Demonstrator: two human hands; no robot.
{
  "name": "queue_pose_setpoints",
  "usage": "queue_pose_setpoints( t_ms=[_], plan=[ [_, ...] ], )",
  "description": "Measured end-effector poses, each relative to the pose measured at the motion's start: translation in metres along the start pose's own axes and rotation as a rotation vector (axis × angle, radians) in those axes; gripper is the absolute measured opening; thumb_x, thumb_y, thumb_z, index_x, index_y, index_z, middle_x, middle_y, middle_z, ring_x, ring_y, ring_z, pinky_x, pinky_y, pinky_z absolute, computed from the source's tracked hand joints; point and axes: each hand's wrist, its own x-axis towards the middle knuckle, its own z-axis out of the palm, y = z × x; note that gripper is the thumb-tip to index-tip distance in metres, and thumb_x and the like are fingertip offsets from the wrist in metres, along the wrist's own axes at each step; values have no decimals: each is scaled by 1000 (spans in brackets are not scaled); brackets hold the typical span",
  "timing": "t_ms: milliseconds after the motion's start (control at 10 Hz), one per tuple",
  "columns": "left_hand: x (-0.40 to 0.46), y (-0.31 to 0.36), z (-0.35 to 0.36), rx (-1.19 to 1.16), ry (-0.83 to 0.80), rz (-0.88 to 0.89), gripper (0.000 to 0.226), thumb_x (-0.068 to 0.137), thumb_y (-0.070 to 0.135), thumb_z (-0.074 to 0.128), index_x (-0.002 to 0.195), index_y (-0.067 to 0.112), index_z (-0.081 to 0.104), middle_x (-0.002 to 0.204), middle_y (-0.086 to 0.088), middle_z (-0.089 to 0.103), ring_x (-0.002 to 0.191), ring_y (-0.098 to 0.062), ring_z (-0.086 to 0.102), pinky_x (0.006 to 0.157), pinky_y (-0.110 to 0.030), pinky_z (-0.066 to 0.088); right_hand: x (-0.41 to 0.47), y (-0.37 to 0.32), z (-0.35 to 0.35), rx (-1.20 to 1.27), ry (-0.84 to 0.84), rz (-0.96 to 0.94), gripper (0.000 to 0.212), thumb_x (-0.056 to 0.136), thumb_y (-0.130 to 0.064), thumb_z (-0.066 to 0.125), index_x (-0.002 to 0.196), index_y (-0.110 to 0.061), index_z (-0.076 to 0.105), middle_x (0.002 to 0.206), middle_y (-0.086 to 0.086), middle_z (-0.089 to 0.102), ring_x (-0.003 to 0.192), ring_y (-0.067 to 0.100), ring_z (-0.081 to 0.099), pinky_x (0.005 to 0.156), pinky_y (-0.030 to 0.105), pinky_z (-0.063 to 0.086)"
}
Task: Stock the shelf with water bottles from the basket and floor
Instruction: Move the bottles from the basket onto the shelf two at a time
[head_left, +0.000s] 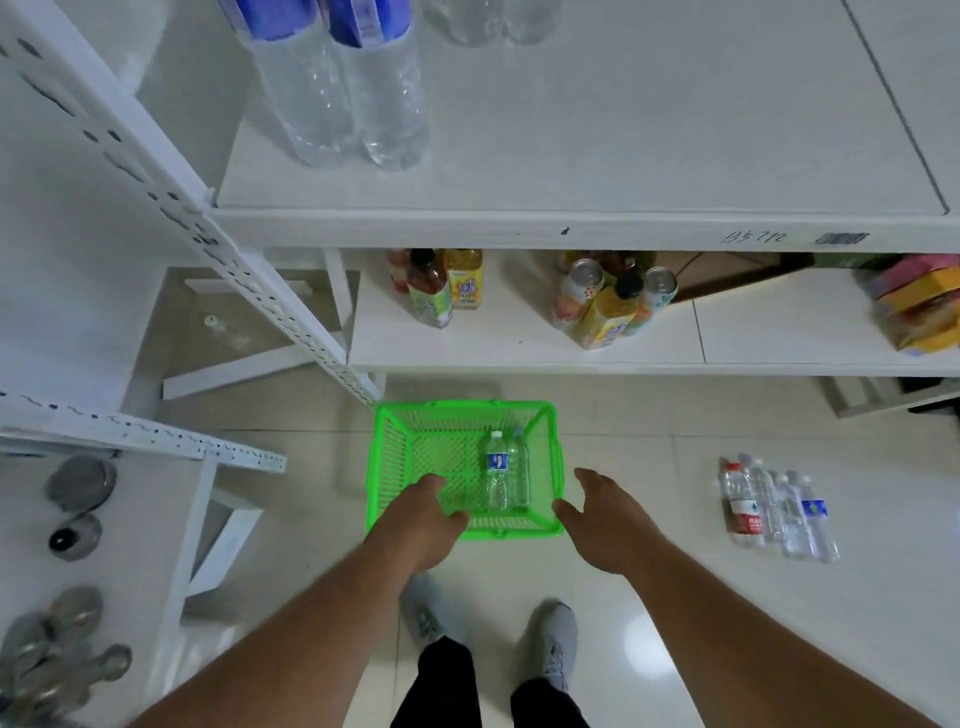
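2 bottles (503, 470) in basket (387, 457) below shelf (571, 156).

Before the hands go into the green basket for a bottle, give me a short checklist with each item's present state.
1. Bottles in the basket: ok, two bottles lie side by side.
2. Left hand empty: ok, open over the near rim.
3. Right hand empty: ok, open beside the basket.
4. Room on the shelf: ok, bare space right of the standing bottles.
5. Floor bottles within reach: cannot tell.
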Motion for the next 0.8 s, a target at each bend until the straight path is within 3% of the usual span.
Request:
queue_pose_setpoints(
  t_ms=[200,300,400,500,600,700,800],
  plan=[
    [103,-31,28,-90,-26,-54,67,84,38,71,141,13,45,138,-10,56,121,-23,57,97,-27,45,100,6,43,142,-20,112,60,98,-38,49,151,-13,34,146,13,51,131,27,49,101,29,39],
    [172,-50,66,-116,-32,-59,66,82,36,72,138,12,48,134,-11,59,111,-24,63,91,-31,51,173,14,80,181,-19,132,56,99,-33,50,149,-11,37,145,14,52,127,29,53,91,24,41],
    [240,-73,115,-113,-31,-77,65,82,37,72,137,12,49,134,-11,59,114,-22,62,89,-27,50,250,29,128,248,-29,171,51,99,-26,49,146,-11,41,140,14,54,113,29,59,76,20,37],
    [302,-96,168,-128,-32,-112,65,81,36,73,137,13,50,126,-10,64,96,-18,66,74,-19,46,320,53,180,271,-62,207,43,99,-21,46,140,-8,45,133,16,56,115,32,57,80,23,35],
    [356,-117,217,-186,-33,-153,66,81,31,74,139,12,48,111,-9,67,63,-7,61,50,-10,43,377,69,221,272,-88,246,40,95,-15,49,134,-6,48,126,18,58,112,33,59,77,25,37],
    [404,-134,259,-212,-12,-170,70,82,35,73,141,12,45,128,-10,61,64,-5,60,50,-13,44,426,82,253,254,-74,229,40,92,-11,51,131,-3,49,118,17,59,97,28,59,73,27,39],
    [442,-144,290,-218,-6,-163,74,81,38,73,144,13,41,140,-9,55,80,-12,63,71,-21,51,473,94,278,193,-62,200,39,93,-10,47,131,-1,47,125,21,56,110,34,57,77,30,37]
  ],
)
